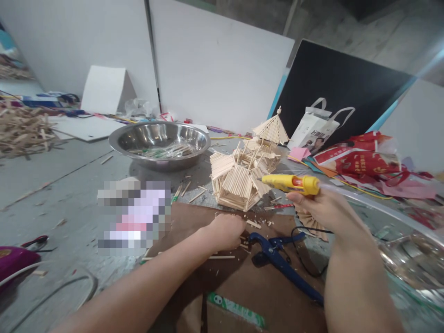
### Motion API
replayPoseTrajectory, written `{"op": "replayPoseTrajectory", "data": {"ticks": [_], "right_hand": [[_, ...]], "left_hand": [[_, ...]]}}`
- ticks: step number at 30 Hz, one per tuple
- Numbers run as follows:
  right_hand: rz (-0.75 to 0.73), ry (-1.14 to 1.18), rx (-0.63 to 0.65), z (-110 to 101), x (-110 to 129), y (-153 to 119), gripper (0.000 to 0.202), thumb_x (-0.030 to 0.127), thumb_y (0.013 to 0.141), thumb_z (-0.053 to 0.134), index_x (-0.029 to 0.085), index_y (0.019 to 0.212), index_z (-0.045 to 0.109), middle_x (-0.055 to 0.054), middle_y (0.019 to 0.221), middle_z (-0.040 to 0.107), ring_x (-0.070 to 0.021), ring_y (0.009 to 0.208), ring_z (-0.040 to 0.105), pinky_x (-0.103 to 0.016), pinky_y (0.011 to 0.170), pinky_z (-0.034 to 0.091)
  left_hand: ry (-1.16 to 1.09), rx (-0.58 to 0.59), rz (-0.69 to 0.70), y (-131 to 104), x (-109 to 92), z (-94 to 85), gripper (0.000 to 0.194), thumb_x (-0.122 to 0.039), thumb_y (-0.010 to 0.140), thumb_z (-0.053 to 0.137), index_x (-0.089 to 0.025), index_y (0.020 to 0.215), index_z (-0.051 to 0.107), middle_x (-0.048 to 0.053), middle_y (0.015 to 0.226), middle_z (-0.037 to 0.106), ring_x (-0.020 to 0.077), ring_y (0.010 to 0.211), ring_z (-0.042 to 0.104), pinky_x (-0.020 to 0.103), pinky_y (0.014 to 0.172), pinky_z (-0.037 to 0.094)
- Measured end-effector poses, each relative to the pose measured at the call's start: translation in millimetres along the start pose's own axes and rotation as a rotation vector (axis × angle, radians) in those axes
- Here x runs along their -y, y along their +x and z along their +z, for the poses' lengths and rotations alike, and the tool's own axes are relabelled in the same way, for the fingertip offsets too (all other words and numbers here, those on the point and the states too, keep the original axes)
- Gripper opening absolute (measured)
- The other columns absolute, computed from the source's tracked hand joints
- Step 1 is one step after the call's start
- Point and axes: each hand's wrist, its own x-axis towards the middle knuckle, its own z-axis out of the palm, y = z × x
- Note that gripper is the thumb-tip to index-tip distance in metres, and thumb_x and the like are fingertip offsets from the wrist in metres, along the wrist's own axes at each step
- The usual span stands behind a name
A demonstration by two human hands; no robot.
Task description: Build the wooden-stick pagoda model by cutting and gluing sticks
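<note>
On the stick model (239, 188), front roof panels (236, 181) are fitted but posts (239, 156) remain uncovered, the right hand (322, 203) gripping the glue gun (287, 183) at 3 o'clock, the left hand's (227, 231) grasp indeterminable.

Light (430, 62) is streaking in at top right. The metal bowl (163, 163) is shining, the edges are looking stretchy, and blurry squares (138, 217) are hiding one patch.

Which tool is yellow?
The glue gun in the right hand, tip pointing towards the stick model. The cutter differs: it's blue and lies on the brown sheet.
</note>
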Motion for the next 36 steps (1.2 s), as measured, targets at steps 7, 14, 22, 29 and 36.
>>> {"op": "replayPoseTrajectory", "data": {"ticks": [7, 14, 22, 29, 36], "right_hand": [[-0.021, 0.016, 0.095, 1, 3, 1, 0.03, 0.049, 0.072, 0.045, 0.023, 0.073, 0.06, 0.001, 0.067, 0.062, -0.0182, 0.061, 0.056, -0.028, 0.052, 0.043], [-0.01, -0.014, 0.111, 7, 3, 3, 0.033, 0.051, 0.072, 0.044, 0.023, 0.08, 0.06, 0.0, 0.066, 0.063, -0.0191, 0.06, 0.057, -0.029, 0.052, 0.043], [0.001, -0.024, 0.08, 11, 7, 2, 0.034, 0.052, 0.072, 0.044, 0.023, 0.085, 0.058, 0.0, 0.072, 0.064, -0.0193, 0.062, 0.057, -0.03, 0.054, 0.042], [0.023, -0.087, 0.104, 13, 8, 1, 0.035, 0.052, 0.072, 0.043, 0.023, 0.085, 0.055, -0.001, 0.07, 0.063, -0.0206, 0.062, 0.057, -0.03, 0.053, 0.041], [0.018, -0.078, 0.119, 12, 9, 0, 0.034, 0.051, 0.073, 0.042, 0.023, 0.087, 0.054, -0.001, 0.074, 0.063, -0.0209, 0.066, 0.057, -0.031, 0.057, 0.042]], "left_hand": [[-0.076, -0.067, 0.002, -2, 2, -7.1, 0.012, -0.019, 0.068, 0.044, -0.017, 0.064, 0.056, 0.009, 0.061, 0.058, 0.0217, 0.057, 0.055, 0.028, 0.052, 0.039], [-0.37, -0.175, 0.027, 1, -2, -12.8, 0.012, -0.019, 0.072, 0.042, -0.018, 0.074, 0.054, 0.002, 0.059, 0.056, 0.0121, 0.052, 0.048, 0.019, 0.047, 0.032], [-0.747, 0.012, -0.121, 7, 2, -10.4, 0.015, -0.026, 0.072, 0.044, -0.017, 0.074, 0.056, -0.002, 0.057, 0.056, 0.0076, 0.038, 0.046, 0.017, 0.039, 0.032], [-1.009, 0.083, -0.255, 9, 4, -8.6, 0.017, -0.032, 0.071, 0.048, -0.015, 0.067, 0.05, -0.003, 0.055, 0.056, 0.0054, 0.032, 0.044, 0.016, 0.031, 0.031], [-1.112, 0.061, -0.268, 12, 5, -5.5, 0.028, -0.039, 0.071, 0.048, -0.015, 0.058, 0.045, -0.003, 0.053, 0.056, 0.0048, 0.031, 0.044, 0.016, 0.031, 0.031]]}}
